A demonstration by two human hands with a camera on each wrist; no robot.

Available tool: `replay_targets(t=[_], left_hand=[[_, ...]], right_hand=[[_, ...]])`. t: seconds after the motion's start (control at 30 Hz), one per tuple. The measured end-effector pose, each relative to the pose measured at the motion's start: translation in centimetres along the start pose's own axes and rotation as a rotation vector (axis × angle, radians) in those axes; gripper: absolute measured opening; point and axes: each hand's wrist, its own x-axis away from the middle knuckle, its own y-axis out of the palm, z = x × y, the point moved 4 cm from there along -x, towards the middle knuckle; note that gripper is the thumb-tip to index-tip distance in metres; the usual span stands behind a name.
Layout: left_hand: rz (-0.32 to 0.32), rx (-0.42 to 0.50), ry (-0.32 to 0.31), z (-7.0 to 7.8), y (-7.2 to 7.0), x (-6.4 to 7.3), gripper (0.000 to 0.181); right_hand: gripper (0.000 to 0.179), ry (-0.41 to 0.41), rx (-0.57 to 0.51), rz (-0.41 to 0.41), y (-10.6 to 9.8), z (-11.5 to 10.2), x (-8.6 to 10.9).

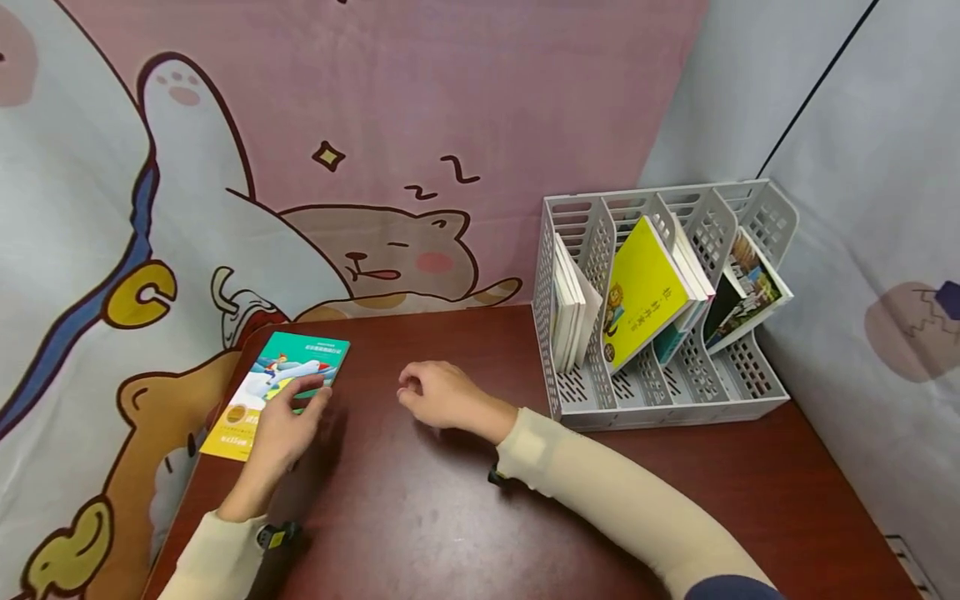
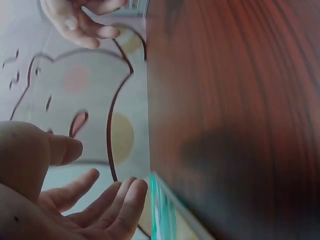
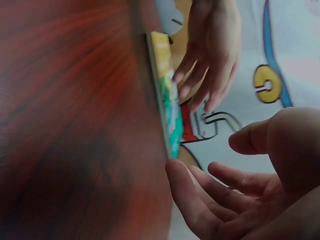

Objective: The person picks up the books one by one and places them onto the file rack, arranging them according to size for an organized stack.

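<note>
A teal-and-yellow book (image 1: 300, 348) lies flat near the table's left edge, its cover showing a white bird. My left hand (image 1: 287, 427) is over the book's right side, fingers bent loosely and thumb apart. In the left wrist view, nothing is between that hand's fingers, and the book's edge (image 2: 165, 215) shows beside the fingertips. My right hand (image 1: 450, 396) hovers over the middle of the table to the right of the book, holding nothing. Its fingers (image 3: 185, 185) are loosely curled in the right wrist view, with the thumb apart from them.
A grey plastic file rack (image 1: 652, 417) stands at the back right of the dark red table (image 1: 420, 525). Its slots hold thin white books (image 1: 566, 312), a yellow book (image 1: 645, 292) leaning over, and a dark-covered book (image 1: 753, 283). A cartoon-printed cloth (image 1: 450, 92) hangs behind.
</note>
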Motion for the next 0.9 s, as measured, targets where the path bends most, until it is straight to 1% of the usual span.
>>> replay_targets(t=[0.1, 0.13, 0.2, 0.33, 0.4, 0.57, 0.67, 0.77, 0.9], left_hand=[[0.034, -0.013, -0.072, -1.9, -1.7, 0.2, 0.053], [0.047, -0.028, -0.09, -2.5, -2.3, 0.3, 0.054], [0.06, -0.039, -0.148, -3.6, -3.2, 0.4, 0.057], [0.104, -0.081, -0.255, -5.4, -5.0, 0.4, 0.063], [0.112, -0.087, -0.297, -6.0, -5.8, 0.4, 0.067], [0.091, -0.088, -0.344, -7.2, -6.6, 0.6, 0.072], [0.093, -0.094, -0.358, -7.9, -6.8, 0.9, 0.071], [0.091, -0.1, -0.375, -8.5, -6.9, 1.2, 0.074], [0.087, -0.106, -0.405, -9.2, -7.0, 1.7, 0.078]], right_hand=[[0.034, 0.006, 0.028, -0.02, 0.9, -0.6, -2.3], [0.034, 0.007, 0.034, -0.021, 1.1, -0.7, -3.1], [0.035, 0.01, 0.03, -0.018, 1.6, -0.8, -4.4], [0.034, 0.019, 0.01, -0.013, 2.7, -0.7, -6.3], [0.034, 0.022, 0.001, -0.003, 3.1, -0.8, -7.1], [0.037, 0.045, -0.045, 0.039, 4.0, -1.1, -8.6], [0.041, 0.075, -0.072, 0.036, 5.0, -1.4, -9.4], [0.047, 0.092, -0.072, 0.028, 5.8, -1.7, -10.2], [0.051, 0.061, -0.057, 0.024, 6.3, -2.1, -11.3]])
